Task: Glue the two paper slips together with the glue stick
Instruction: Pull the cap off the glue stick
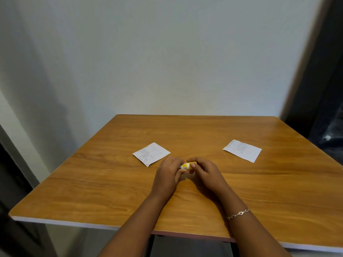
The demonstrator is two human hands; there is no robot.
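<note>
Over the wooden table (111, 191), your left hand (168, 175) and right hand (206, 171) both grip the yellow glue stick (187, 166), between two paper slips (151, 153).

Left forearm (133, 221) and right forearm (248, 227) enter from the lower edge of the frame and converge toward its centre. Left hand (167, 176), just left of centre, back uppermost, fingers curled round one end of a yellow glue stick (187, 166). Right hand (207, 173), just right of centre, thumb and forefinger pinching the other end, thumbnail facing up. The hands sit close together. Right wrist carries a chain bracelet (238, 214).
</note>
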